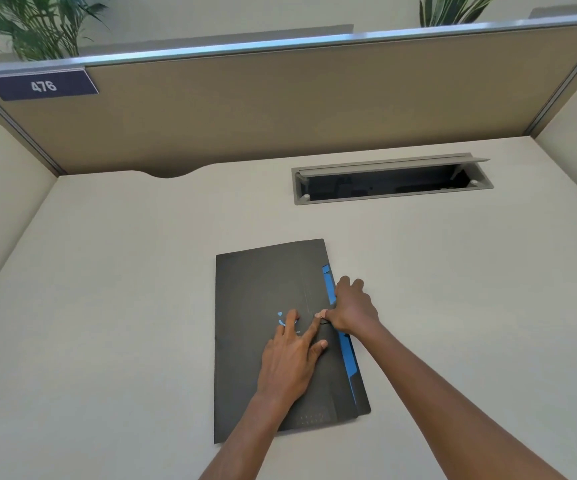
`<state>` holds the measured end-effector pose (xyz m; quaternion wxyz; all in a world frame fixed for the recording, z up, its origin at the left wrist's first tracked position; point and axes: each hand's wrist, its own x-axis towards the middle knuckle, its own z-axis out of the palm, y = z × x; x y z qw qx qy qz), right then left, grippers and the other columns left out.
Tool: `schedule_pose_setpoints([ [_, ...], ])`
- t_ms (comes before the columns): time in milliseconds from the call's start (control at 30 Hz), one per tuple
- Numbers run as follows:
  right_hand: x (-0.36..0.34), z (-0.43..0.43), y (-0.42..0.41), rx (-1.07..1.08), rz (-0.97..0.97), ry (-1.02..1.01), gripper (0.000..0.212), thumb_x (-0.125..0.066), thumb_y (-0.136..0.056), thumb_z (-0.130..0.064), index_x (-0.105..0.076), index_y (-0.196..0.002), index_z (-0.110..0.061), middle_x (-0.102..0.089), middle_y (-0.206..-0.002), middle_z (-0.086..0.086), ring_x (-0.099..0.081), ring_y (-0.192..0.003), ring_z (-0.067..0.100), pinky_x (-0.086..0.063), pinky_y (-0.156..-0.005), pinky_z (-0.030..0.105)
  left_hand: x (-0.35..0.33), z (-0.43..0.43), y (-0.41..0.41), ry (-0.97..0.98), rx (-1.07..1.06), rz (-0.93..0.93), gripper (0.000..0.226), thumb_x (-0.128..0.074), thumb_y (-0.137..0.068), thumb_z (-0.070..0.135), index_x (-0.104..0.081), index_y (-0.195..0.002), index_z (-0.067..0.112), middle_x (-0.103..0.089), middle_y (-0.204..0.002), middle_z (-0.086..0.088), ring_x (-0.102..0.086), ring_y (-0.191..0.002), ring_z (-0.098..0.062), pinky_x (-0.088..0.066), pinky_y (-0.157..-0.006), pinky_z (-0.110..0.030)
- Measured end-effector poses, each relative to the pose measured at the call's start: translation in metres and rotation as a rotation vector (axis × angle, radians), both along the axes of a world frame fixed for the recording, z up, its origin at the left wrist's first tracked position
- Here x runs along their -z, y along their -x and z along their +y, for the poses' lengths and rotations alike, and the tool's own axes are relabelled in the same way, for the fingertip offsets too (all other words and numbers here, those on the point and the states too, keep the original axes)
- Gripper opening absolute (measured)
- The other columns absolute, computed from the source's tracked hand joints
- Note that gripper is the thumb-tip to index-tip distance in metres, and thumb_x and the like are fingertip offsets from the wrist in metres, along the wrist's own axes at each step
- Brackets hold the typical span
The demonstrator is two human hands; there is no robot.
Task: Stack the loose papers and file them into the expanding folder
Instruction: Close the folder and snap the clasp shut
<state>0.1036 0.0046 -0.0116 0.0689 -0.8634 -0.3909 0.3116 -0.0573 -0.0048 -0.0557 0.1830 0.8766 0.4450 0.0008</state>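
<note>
Lower centre of our table [107, 306]: black expanding folder [263, 289]; our left hand [290, 362] pressing flat, grip open; right hand [351, 311] pinching its flap.

Both forearms cut off by the bottom edge. Part of the folder [263, 289] cover hidden under the left hand [289, 358] and its forearm, including most of a small blue mark and a line of pale print too small to read. Row of tiny dots near the folder's near edge too small to make out. Middle of the blue strip [339, 323] covered by the right hand [351, 311]; thumb and finger pinched together there, the thing between them too small to tell. Papers inside hidden, if any. Inside of the cable hatch [391, 181] dark, contents unclear. Two plants [38, 26] cropped by the top edge. Side panels cut off left and right.
</note>
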Motion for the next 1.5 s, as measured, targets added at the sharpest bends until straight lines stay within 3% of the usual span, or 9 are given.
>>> schedule_pose_setpoints([
  [200,0.0,-0.025,0.002,0.025,-0.006,-0.132,0.051,-0.065,-0.091,-0.04,-0.044,-0.125,-0.008,-0.046,-0.126,0.013,-0.054,-0.112,0.032,-0.047,-0.081,0.036,-0.024,-0.002,0.021,-0.045,-0.178,-0.206,0.042,-0.054,-0.094,0.033,-0.053,-0.135,0.028,-0.049,-0.132,-0.002,-0.054,-0.111,-0.021,-0.049,-0.088,-0.035],
  [300,0.004,-0.045,0.005,0.046,-0.071,-0.142,0.036,-0.055,-0.097,-0.04,-0.052,-0.111,-0.007,-0.05,-0.119,0.012,-0.056,-0.104,0.03,-0.047,-0.076,0.036,-0.03,0.003,0.056,-0.189,-0.503,-0.123,0.04,-0.065,-0.085,0.025,-0.061,-0.123,0.013,-0.058,-0.117,-0.012,-0.056,-0.096,-0.033,-0.049,-0.078,-0.042],
  [400,0.004,-0.052,0.016,0.061,-0.118,-0.113,0.034,-0.052,-0.098,-0.039,-0.055,-0.11,-0.007,-0.051,-0.119,0.013,-0.057,-0.105,0.031,-0.046,-0.079,0.036,-0.034,0.008,0.084,-0.079,-0.666,-0.001,0.052,-0.057,-0.092,0.039,-0.05,-0.132,0.006,-0.056,-0.121,-0.017,-0.055,-0.101,-0.038,-0.047,-0.081,-0.045],
  [533,0.001,-0.051,0.04,0.097,-0.112,-0.121,0.037,-0.057,-0.096,-0.034,-0.053,-0.118,-0.005,-0.049,-0.123,0.014,-0.053,-0.113,0.032,-0.048,-0.083,0.036,-0.032,0.008,0.082,0.053,-0.664,-0.072,0.057,-0.043,-0.098,0.048,-0.041,-0.137,0.007,-0.05,-0.127,-0.014,-0.051,-0.11,-0.035,-0.048,-0.086,-0.043],
  [667,0.003,-0.049,0.043,0.162,-0.072,-0.17,0.029,-0.054,-0.098,-0.028,-0.055,-0.113,-0.003,-0.053,-0.12,0.016,-0.054,-0.112,0.034,-0.045,-0.081,0.036,-0.029,0.018,0.083,0.132,-0.794,-0.228,0.047,-0.048,-0.099,0.037,-0.047,-0.133,0.005,-0.052,-0.124,-0.021,-0.051,-0.112,-0.04,-0.045,-0.086,-0.044],
  [833,0.01,-0.049,0.029,0.286,0.11,-0.218,0.019,-0.058,-0.094,-0.015,-0.063,-0.086,0.002,-0.068,-0.088,0.015,-0.065,-0.081,0.03,-0.046,-0.066,0.032,-0.021,0.031,0.102,0.235,-0.928,-0.475,0.02,-0.054,-0.096,0.016,-0.063,-0.109,0.004,-0.068,-0.103,-0.017,-0.061,-0.097,-0.036,-0.048,-0.084,-0.04],
  [967,0.011,-0.045,0.025,0.349,0.246,-0.243,0.019,-0.063,-0.089,-0.004,-0.059,-0.07,-0.003,-0.056,-0.069,0.011,-0.051,-0.063,0.023,-0.04,-0.061,0.029,-0.02,0.039,0.111,0.327,-1.012,-0.628,0.011,-0.059,-0.094,0.015,-0.068,-0.091,0.008,-0.069,-0.084,-0.007,-0.064,-0.089,-0.032,-0.05,-0.082,-0.038],
  [1133,0.007,-0.03,0.03,0.327,0.29,-0.319,0.023,-0.068,-0.087,-0.006,-0.064,-0.077,0.014,-0.055,-0.064,0.011,-0.048,-0.062,0.021,-0.039,-0.062,0.028,-0.021,0.055,0.121,0.288,-1.082,-0.709,0.016,-0.062,-0.091,0.012,-0.069,-0.077,0.009,-0.067,-0.072,-0.003,-0.062,-0.078,-0.028,-0.05,-0.081,-0.039],
  [1500,-0.007,0.055,0.044,0.212,0.23,-0.428,0.019,-0.063,-0.092,-0.005,-0.065,-0.078,0.008,-0.06,-0.069,0.012,-0.055,-0.064,0.023,-0.05,-0.065,0.034,-0.027,0.132,0.128,0.167,-1.066,-0.818,0.018,-0.06,-0.092,0.01,-0.067,-0.077,0.015,-0.063,-0.07,0.005,-0.06,-0.076,-0.025,-0.044,-0.074,-0.031],
])
